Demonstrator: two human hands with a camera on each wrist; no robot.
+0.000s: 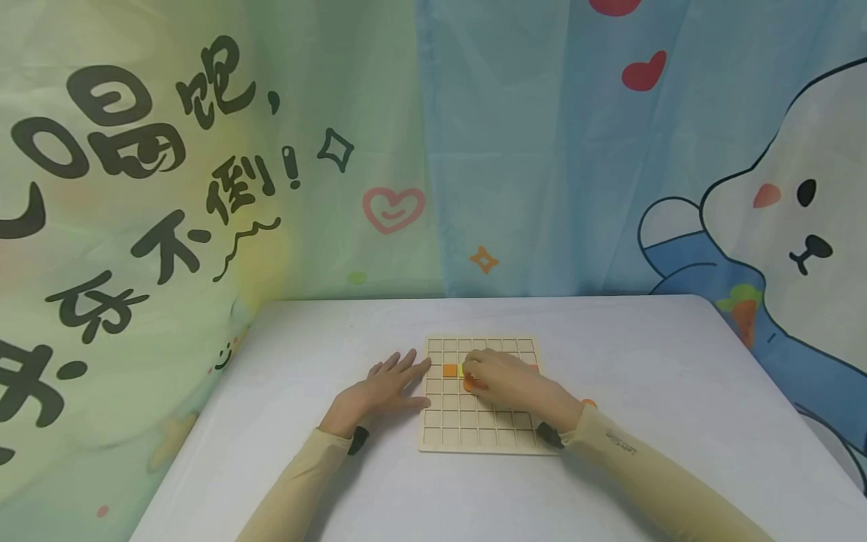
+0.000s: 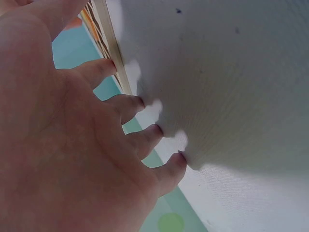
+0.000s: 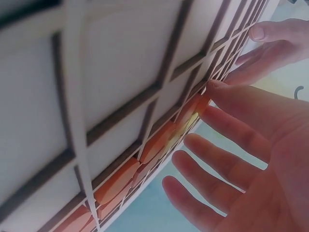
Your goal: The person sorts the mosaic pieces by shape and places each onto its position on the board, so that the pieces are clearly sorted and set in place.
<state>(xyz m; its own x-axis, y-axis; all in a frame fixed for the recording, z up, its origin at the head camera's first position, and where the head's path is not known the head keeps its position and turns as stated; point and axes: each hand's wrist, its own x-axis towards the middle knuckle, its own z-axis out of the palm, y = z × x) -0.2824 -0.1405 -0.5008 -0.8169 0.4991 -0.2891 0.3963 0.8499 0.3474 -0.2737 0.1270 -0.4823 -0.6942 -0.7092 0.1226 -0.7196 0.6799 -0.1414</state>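
Observation:
A pale wooden grid board (image 1: 443, 438) lies on the white table. My left hand (image 1: 386, 388) is spread at its left side, thumb and fingertip touching the board's edge; other fingertips rest on the tabletop in the left wrist view. Over the grid, my right hand (image 1: 511, 380) pinches an orange piece (image 3: 204, 102) between thumb and index finger, its other fingers loosely extended. Left of that hand, an orange square tile (image 1: 450, 370) sits in a cell. A yellow piece (image 3: 186, 126) and several orange pieces (image 3: 118, 181) lie in nearby cells, mostly hidden from the head view.
An orange round object (image 1: 589, 403) shows partly behind the right wrist, on the table right of the board. A printed curtain (image 1: 501, 150) hangs behind the table's far edge.

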